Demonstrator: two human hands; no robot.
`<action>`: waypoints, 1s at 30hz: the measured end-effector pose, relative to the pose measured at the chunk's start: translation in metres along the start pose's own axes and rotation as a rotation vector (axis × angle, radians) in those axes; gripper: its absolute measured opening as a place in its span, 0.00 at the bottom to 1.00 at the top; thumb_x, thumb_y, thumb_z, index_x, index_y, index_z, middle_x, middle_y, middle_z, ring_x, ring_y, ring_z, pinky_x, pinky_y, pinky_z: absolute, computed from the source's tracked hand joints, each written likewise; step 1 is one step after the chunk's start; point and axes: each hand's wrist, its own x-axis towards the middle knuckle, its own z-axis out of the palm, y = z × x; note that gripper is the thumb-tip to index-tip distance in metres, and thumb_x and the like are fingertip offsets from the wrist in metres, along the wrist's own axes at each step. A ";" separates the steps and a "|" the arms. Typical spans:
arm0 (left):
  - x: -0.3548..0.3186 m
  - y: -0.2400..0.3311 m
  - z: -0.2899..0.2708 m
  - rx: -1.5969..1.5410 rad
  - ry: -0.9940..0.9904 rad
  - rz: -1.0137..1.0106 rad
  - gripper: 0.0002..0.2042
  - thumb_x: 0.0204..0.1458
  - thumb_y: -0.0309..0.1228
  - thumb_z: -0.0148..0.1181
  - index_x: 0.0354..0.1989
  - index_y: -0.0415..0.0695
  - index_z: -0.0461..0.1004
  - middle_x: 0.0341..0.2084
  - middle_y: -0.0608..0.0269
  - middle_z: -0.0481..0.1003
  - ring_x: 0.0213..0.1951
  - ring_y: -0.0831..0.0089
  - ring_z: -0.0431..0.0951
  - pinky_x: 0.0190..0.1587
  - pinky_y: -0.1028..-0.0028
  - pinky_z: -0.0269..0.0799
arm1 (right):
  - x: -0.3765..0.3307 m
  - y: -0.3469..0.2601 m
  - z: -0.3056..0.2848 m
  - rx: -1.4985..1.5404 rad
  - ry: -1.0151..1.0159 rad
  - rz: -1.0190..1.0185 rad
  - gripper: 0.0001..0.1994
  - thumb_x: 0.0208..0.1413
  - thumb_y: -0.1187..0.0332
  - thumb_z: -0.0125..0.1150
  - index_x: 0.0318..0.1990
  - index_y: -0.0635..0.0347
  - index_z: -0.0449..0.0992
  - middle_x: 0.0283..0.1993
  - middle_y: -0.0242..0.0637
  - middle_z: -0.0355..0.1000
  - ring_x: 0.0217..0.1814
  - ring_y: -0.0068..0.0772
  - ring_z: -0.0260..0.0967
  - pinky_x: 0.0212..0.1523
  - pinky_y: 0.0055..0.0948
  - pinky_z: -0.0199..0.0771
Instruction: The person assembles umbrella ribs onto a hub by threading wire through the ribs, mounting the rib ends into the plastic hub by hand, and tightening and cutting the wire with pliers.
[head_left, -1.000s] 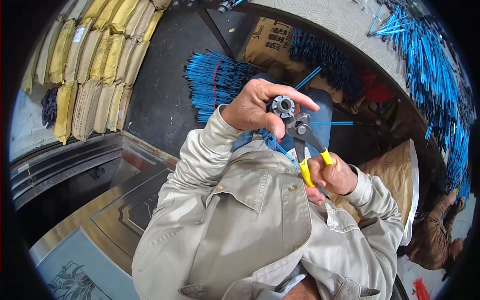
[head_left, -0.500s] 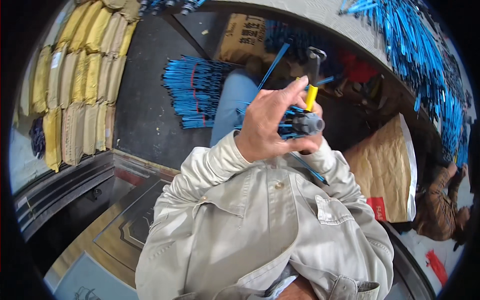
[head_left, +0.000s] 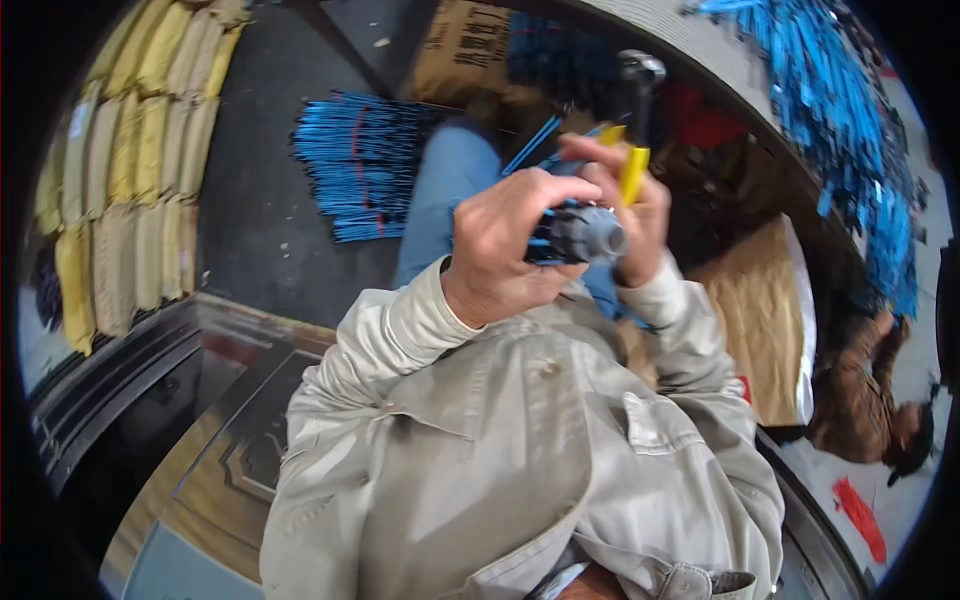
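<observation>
My left hand point(head_left: 505, 240) is closed round a bundle of thin blue and black rods. A grey round hub point(head_left: 604, 236) on the bundle's end points right, toward my other hand. Yellow-handled pincers point(head_left: 633, 172) stand upright in my right hand point(head_left: 645, 215), their metal head pointing away from me. Their handles are partly apart, and the fingers around them are slightly blurred. My two hands are close together in front of my chest. Most of the bundle is hidden behind my left hand.
Stacked blue rods point(head_left: 360, 165) tied with red lie beyond my knee. More blue rods point(head_left: 790, 90) cover the table at the far right. A brown paper sack point(head_left: 755, 320) stands on the right, near another person point(head_left: 865, 400). Yellow and tan packages point(head_left: 125, 160) are piled at left.
The view has shifted slightly. My right hand has come out from behind the bundle and shows more, with the pincers' yellow handles now apart. My left hand still holds the bundle.
</observation>
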 end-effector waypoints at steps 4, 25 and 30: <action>-0.002 -0.003 -0.043 -0.176 0.063 -0.214 0.16 0.35 0.19 0.63 0.37 0.39 0.70 0.27 0.59 0.74 0.33 0.71 0.75 0.36 0.73 0.69 | 0.025 -0.043 -0.018 -0.884 -0.110 -0.726 0.12 0.53 0.78 0.54 0.46 0.64 0.71 0.52 0.46 0.65 0.49 0.33 0.67 0.46 0.28 0.68; -0.006 -0.021 -0.054 -0.266 -0.035 -0.182 0.15 0.37 0.22 0.67 0.31 0.41 0.65 0.24 0.60 0.70 0.27 0.73 0.72 0.32 0.73 0.71 | 0.035 -0.033 -0.010 -1.558 0.460 -1.395 0.26 0.43 0.53 0.67 0.51 0.31 0.65 0.52 0.14 0.60 0.57 0.19 0.60 0.67 0.47 0.36; -0.005 -0.019 -0.054 -0.314 -0.038 -0.243 0.15 0.37 0.21 0.66 0.31 0.40 0.65 0.24 0.60 0.70 0.27 0.73 0.72 0.32 0.74 0.70 | 0.034 -0.034 -0.012 -1.599 0.493 -1.394 0.21 0.44 0.50 0.65 0.47 0.30 0.69 0.50 0.14 0.58 0.55 0.15 0.59 0.67 0.49 0.36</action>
